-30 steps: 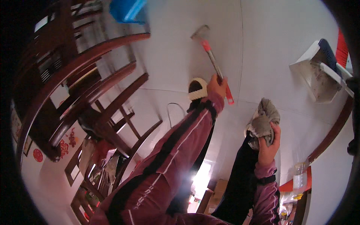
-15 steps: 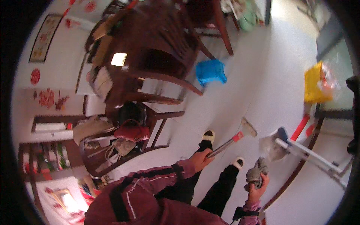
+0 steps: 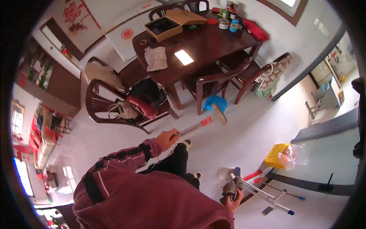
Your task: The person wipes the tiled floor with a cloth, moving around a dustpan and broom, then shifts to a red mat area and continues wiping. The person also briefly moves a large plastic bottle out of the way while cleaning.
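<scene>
My left hand [image 3: 167,139] is closed round the grip of a squeegee [image 3: 189,128]. This tool has a metal shaft, a red collar and a pale, flat crosswise head, and it points away to the right above the floor. A crumpled grey cloth [image 3: 230,189] is bunched in my right hand [image 3: 235,201], low on the right. Just beyond the cloth stands a white metal frame [image 3: 263,193] with blue feet, which the cloth partly overlaps; I cannot tell whether they touch.
A dark wooden table [image 3: 213,47] carries a cardboard box, jars and a cloth. Around it stand chairs [image 3: 223,82], one loaded with bags [image 3: 143,107]. A blue plastic bag [image 3: 214,102] lies beneath. At the right, a yellow bag [image 3: 279,155] sits by the doorway.
My view has swung, bringing the tabletop and the right-hand doorway into sight. Both hands still hold the squeegee and the cloth; the cloth now appears in front of the white frame.
</scene>
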Tool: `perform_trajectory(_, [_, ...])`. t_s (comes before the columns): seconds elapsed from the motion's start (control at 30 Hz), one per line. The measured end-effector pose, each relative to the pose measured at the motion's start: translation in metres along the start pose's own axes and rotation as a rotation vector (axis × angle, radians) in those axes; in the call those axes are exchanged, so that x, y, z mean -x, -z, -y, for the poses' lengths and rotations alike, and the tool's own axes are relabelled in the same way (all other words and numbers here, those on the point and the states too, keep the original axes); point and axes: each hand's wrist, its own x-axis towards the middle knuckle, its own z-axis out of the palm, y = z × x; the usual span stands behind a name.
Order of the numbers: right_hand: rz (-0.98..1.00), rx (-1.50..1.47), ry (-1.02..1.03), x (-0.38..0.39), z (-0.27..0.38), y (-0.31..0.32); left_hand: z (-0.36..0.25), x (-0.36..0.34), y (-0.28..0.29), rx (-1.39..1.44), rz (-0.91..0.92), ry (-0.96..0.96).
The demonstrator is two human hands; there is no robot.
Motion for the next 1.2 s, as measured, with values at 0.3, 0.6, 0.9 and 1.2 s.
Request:
perform_trajectory(0.3, [0.001,-0.157,-0.081,-0.055,0.024,-0.013,0.032,-0.073,0.067,0.382,-0.331,0.151])
perform_trajectory(0.6, [-0.096,-0.192,-0.331,-0.107,0.084,-0.09,0.117,-0.254,0.144,0.242,-0.657,0.214])
perform_trajectory(0.9, [-0.102,-0.12,-0.491,-0.105,0.098,-0.121,0.199,-0.401,0.152,-0.05,-0.764,0.418])
perform_trajectory(1.2, [-0.083,-0.035,-0.312,-0.13,0.144,-0.142,0.216,-0.433,0.128,-0.146,-0.843,0.4])
